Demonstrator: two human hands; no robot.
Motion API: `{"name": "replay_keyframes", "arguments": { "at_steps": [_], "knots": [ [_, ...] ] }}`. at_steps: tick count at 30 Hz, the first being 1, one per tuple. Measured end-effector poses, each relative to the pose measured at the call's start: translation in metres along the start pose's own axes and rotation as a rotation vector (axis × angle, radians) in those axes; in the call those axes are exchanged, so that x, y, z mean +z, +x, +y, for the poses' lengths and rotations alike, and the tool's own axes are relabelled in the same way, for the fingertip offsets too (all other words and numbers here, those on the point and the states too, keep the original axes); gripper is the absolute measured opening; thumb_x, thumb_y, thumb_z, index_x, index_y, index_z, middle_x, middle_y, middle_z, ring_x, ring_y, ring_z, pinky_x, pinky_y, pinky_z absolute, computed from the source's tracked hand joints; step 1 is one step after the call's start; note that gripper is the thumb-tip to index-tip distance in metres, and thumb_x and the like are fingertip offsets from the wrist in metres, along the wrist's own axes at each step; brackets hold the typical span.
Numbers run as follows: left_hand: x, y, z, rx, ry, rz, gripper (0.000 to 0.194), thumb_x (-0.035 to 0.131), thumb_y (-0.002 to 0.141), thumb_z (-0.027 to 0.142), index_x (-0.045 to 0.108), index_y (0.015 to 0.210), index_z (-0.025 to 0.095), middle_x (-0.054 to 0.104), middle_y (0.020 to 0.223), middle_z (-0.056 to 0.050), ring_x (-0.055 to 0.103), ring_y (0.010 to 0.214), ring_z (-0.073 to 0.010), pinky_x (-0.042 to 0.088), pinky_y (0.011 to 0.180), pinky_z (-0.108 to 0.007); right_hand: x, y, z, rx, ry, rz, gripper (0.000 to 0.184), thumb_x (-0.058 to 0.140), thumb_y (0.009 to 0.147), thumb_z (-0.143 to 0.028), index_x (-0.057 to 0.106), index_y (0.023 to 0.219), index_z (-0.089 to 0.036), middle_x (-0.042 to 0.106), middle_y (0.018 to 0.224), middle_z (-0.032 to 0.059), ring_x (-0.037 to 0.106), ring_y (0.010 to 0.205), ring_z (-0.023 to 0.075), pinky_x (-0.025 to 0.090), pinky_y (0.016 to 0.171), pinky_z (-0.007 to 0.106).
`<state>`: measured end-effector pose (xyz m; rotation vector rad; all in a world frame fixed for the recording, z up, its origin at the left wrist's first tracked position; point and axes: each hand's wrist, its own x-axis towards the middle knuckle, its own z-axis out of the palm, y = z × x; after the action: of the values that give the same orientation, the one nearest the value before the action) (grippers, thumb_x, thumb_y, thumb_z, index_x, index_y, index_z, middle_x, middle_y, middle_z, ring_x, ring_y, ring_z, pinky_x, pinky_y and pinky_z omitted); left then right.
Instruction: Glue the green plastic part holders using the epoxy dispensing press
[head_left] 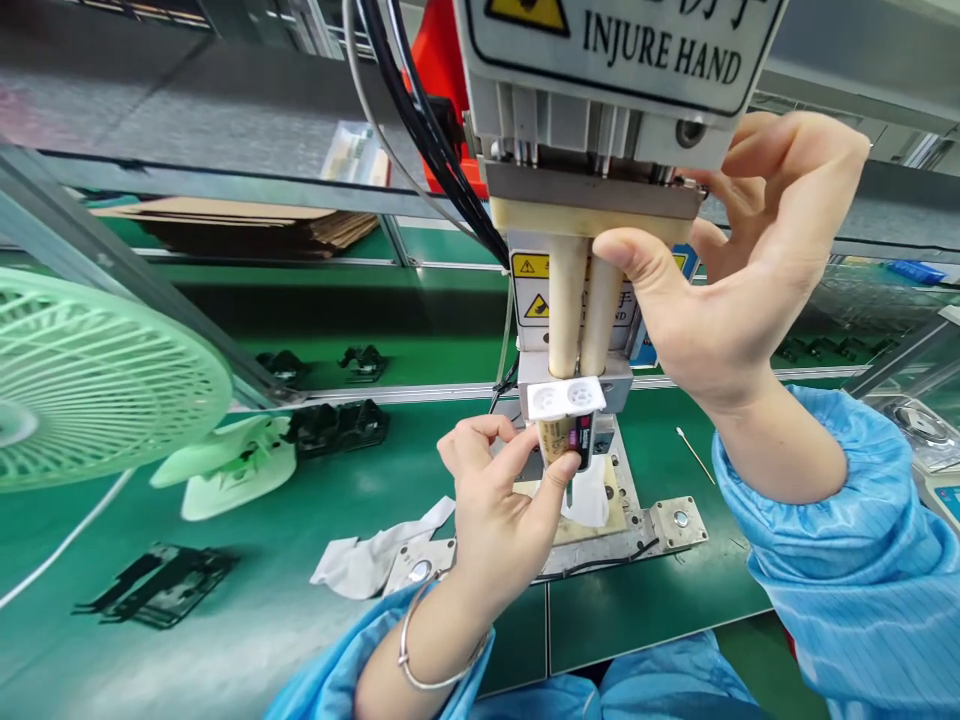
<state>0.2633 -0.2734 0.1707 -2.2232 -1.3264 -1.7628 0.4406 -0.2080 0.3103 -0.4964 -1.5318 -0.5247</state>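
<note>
In the head view, my left hand (pixel 502 490) pinches a small labelled pack (pixel 564 440) in gold, purple and black between thumb and fingers. A white cap (pixel 566 397) with two round patterned spots tops the pack. Two cream rods (pixel 579 305) come down from the press head (pixel 596 190), their lower ends right at the cap; I cannot tell whether they touch it. My right hand (pixel 750 240) is curled at the right side of the press head, thumb against its cream plate and fingers partly hidden behind. Below the pack lies the metal press base (pixel 637 520).
A green fan (pixel 97 380) stands at left. Black plastic parts (pixel 161 585) lie on the green table (pixel 285 640). A white cloth (pixel 375 555) is left of the base, a cotton swab (pixel 696 455) to its right. Cardboard sheets (pixel 255 225) and black cables (pixel 442 150) are behind.
</note>
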Motion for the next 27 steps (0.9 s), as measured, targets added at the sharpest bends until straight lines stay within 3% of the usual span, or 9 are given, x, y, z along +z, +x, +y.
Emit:
{"name": "replay_keyframes", "arguments": {
  "at_steps": [4,8,11,16,19,21,24,27],
  "knots": [
    [-0.002,0.0,0.0,0.016,-0.01,-0.07,0.019,0.064,0.095,0.037,0.074,0.096,0.021,0.046,0.096,-0.007,0.048,0.097,-0.028,0.045,0.085,-0.044,0.0,0.003,-0.005,0.104,0.004,-0.028,0.054,0.065,0.086,-0.069,0.036,0.107,-0.028,0.045,0.107,0.0043,0.06,0.101,0.0201,0.062,0.08,0.037],
    [0.004,0.002,-0.005,-0.015,-0.078,-0.073,0.017,0.066,0.094,0.037,0.074,0.095,0.022,0.049,0.104,-0.008,0.051,0.106,-0.029,0.048,0.094,-0.045,-0.001,0.004,-0.01,0.101,0.018,-0.052,0.05,0.064,0.089,-0.063,0.034,0.105,-0.028,0.045,0.103,0.0037,0.061,0.097,0.0177,0.06,0.072,0.029],
    [0.009,0.006,-0.01,-0.05,-0.156,-0.066,0.016,0.071,0.09,0.037,0.073,0.089,0.021,0.049,0.105,-0.009,0.053,0.111,-0.03,0.051,0.097,-0.045,-0.002,0.003,-0.01,0.108,-0.044,-0.071,0.048,0.059,0.091,-0.066,0.034,0.103,-0.027,0.047,0.101,0.0032,0.062,0.099,0.0184,0.061,0.076,0.031],
    [0.014,0.007,-0.011,-0.108,-0.167,-0.02,0.026,0.073,0.087,0.044,0.07,0.087,0.018,0.048,0.108,-0.012,0.054,0.109,-0.0305,0.059,0.076,-0.038,-0.003,0.004,-0.004,0.087,-0.108,-0.099,0.053,0.069,0.087,-0.061,0.033,0.103,-0.026,0.047,0.101,0.0028,0.061,0.1,0.0193,0.059,0.084,0.037],
    [0.02,0.007,-0.012,-0.086,-0.159,0.019,0.027,0.074,0.085,0.043,0.065,0.084,0.018,0.05,0.105,-0.012,0.054,0.111,-0.0314,0.058,0.074,-0.037,-0.003,0.005,-0.003,0.1,-0.188,-0.165,0.054,0.071,0.087,-0.061,0.035,0.106,-0.027,0.046,0.104,0.004,0.06,0.106,0.022,0.057,0.083,0.037],
    [0.024,0.007,-0.014,-0.095,-0.282,0.088,0.035,0.082,0.079,0.043,0.059,0.093,0.02,0.049,0.109,-0.011,0.056,0.109,-0.0295,0.058,0.076,-0.036,-0.003,0.005,-0.005,0.11,-0.226,-0.183,0.052,0.07,0.088,-0.062,0.035,0.105,-0.027,0.046,0.105,0.0045,0.059,0.108,0.0229,0.057,0.08,0.036],
    [0.026,0.012,-0.014,-0.193,-0.545,0.156,0.066,0.094,0.067,0.042,0.048,0.11,0.024,0.05,0.121,-0.01,0.064,0.099,-0.0233,0.059,0.074,-0.032,-0.003,0.004,-0.007,0.135,-0.189,-0.154,0.049,0.071,0.088,-0.058,0.033,0.099,-0.028,0.048,0.103,0.0046,0.059,0.101,0.0194,0.057,0.073,0.03],
    [0.022,0.021,-0.008,-0.307,-0.591,-0.005,0.059,0.09,0.072,0.048,0.053,0.109,0.021,0.063,0.105,-0.009,0.068,0.084,-0.0215,0.057,0.069,-0.03,-0.003,0.004,-0.008,0.113,-0.028,-0.096,0.047,0.072,0.087,-0.052,0.031,0.092,-0.029,0.048,0.095,0.003,0.058,0.088,0.0156,0.057,0.067,0.027]
  ]
}}
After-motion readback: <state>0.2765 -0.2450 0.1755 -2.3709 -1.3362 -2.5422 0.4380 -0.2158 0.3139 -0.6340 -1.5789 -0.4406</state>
